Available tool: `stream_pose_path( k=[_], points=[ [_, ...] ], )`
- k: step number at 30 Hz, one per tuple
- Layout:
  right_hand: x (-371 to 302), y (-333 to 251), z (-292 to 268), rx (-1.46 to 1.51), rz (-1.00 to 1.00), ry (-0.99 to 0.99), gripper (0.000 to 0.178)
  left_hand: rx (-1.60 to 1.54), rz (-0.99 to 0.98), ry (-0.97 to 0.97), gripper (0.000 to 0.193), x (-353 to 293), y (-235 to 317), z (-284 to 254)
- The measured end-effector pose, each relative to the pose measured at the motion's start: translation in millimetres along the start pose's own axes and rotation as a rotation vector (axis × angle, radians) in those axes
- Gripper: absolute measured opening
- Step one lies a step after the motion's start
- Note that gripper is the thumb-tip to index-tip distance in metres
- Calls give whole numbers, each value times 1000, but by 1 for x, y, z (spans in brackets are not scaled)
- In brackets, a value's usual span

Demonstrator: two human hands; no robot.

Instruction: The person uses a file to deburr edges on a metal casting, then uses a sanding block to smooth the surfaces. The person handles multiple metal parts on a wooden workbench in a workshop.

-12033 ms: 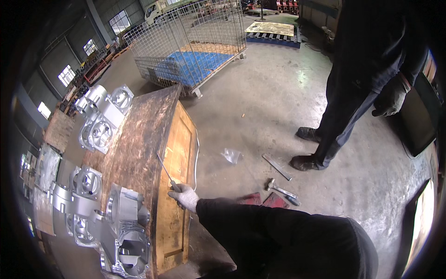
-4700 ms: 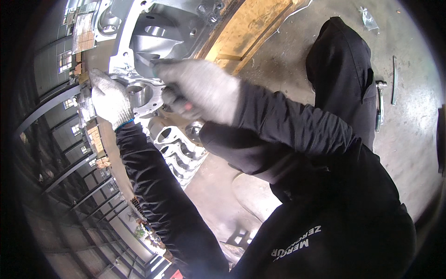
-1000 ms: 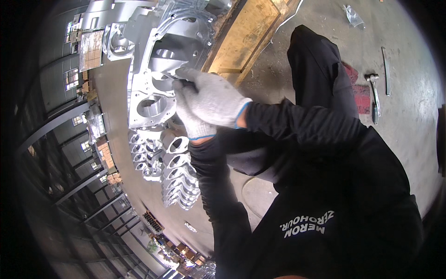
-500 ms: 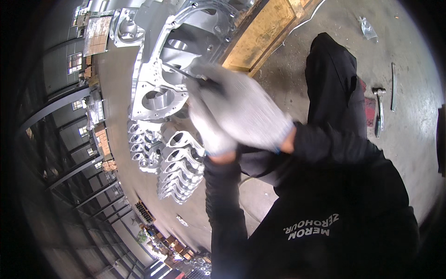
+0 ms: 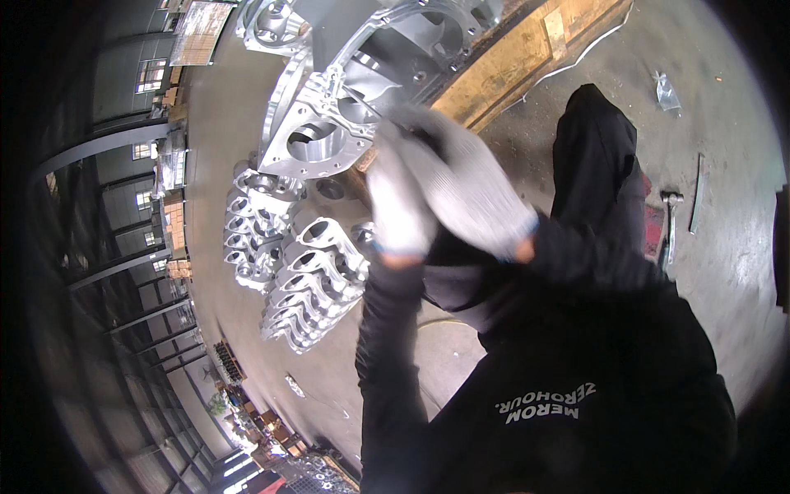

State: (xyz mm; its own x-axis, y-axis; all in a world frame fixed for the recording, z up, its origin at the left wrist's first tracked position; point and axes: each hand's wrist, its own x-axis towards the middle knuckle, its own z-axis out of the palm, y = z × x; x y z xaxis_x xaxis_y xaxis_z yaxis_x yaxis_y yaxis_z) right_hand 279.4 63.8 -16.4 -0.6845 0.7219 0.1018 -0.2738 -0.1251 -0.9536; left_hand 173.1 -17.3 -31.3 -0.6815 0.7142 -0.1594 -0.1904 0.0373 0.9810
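Both my hands wear white knit gloves and are closed together, blurred by motion. My left hand is beside and partly under my right hand. From their far end a thin rod-like tool reaches to the edge of a large silvery metal casting. Its grip is hidden between the gloves, so its exact kind cannot be made out. The casting has a wide open frame, bolt holes along its rim and a round bore near my left hand.
The casting rests by a wooden crate. Rows of smaller metal castings stand on the floor at left. By my leg lie a ratchet wrench, a thin metal strip and a clear plastic bag.
The whole view has shifted, so the casting and crate sit further right. Both gloved hands stay together at the casting's edge with the rod-like tool.
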Motion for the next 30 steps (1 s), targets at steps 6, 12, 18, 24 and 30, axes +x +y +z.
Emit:
stream_pose_path(
  k=[6,12,18,24,30],
  points=[
    [-14,-4,-16,6,-69,24,34,-207,-5,44,26,-22,13,43],
    [-25,-3,-47,16,39,-73,43,-243,-60,-18,34,-33,-4,64],
    [-18,0,-65,252,483,-321,46,-26,-324,128,55,-33,-17,42],
    [16,7,-20,458,509,-211,33,1529,956,135,42,29,-4,-130],
    [26,23,-5,409,465,3,38,1521,1033,542,29,98,108,-66]
  ],
)
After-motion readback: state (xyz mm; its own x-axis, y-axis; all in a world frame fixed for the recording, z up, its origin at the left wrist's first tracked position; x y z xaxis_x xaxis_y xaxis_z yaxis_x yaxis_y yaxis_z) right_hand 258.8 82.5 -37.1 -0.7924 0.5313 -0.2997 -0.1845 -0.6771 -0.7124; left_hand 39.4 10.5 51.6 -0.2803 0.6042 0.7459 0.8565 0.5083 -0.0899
